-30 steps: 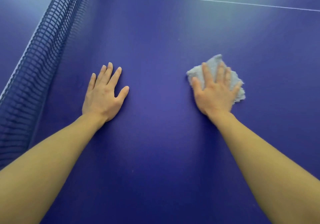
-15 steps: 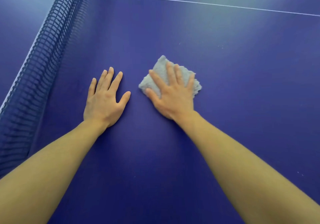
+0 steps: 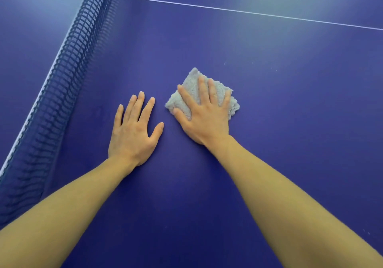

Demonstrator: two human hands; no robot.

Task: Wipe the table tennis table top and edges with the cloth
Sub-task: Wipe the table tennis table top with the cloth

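Grey fluffy folded cloth (image 3: 204,93) lies flat under the spread right hand (image 3: 204,118) on the blue worktop (image 3: 290,122); left hand (image 3: 132,131) flat, empty; specks remain, edges probably unwiped

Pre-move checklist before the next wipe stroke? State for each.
1. Cloth flat under right hand: ok, fingers spread on it.
2. Left hand out of the cloth's way: not ok if the stroke goes left; its thumb is close to the cloth's edge.
3. Left hand braced on table: ok, palm flat.
4. Net apart from both hands: ok.
5. Specks on table beyond the cloth: not ok, unwiped.
6. Cloth damp or dirty: cannot tell.
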